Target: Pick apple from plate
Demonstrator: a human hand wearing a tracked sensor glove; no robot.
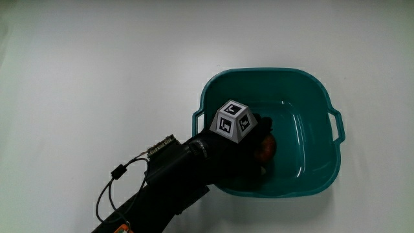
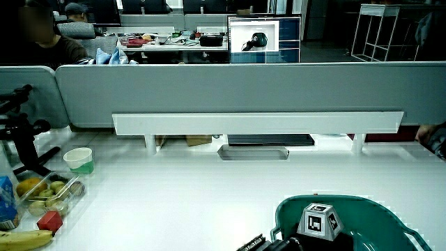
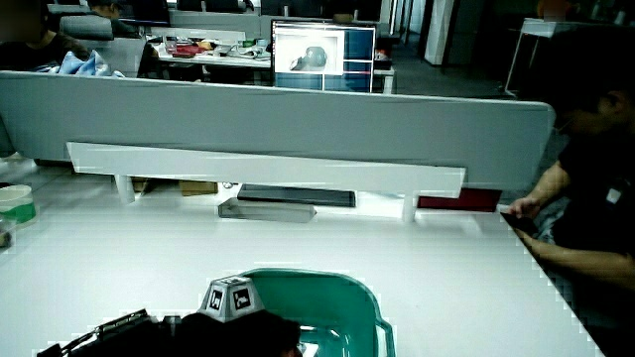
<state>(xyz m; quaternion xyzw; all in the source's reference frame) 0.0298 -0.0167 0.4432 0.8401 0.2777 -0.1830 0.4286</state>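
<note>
One apple (image 1: 266,147): lying low inside the teal basin (image 1: 310,76), near the wall nearest the person; showing only as a reddish-brown patch past the glove; staying hidden in both side views.
Container: appearing as a deep basin with side handles rather than a plate; resting on the white surface (image 1: 97,77); showing its rim in both side views (image 2: 390,209) (image 3: 332,283).
Hand (image 1: 242,145): reaching down into the basin over and beside the apple, forearm (image 1: 174,175) crossing the rim nearest the person; carrying the patterned cube (image 1: 234,120), also showing in the side views (image 2: 318,220) (image 3: 227,297).
Fingers: curling around the apple, dark glove showing on two sides of it; judging as clamped on the fruit.
Progress: judging the reach as done and the grasp as made or closing; lifting clear of the basin not yet showing, the apple sitting deep between the walls.
Remaining: raising the apple over the rim and carrying it out.
Pointing: not telling, stem and blossom end both covered.
Long axis: none standing out, the visible part looking rounded.
</note>
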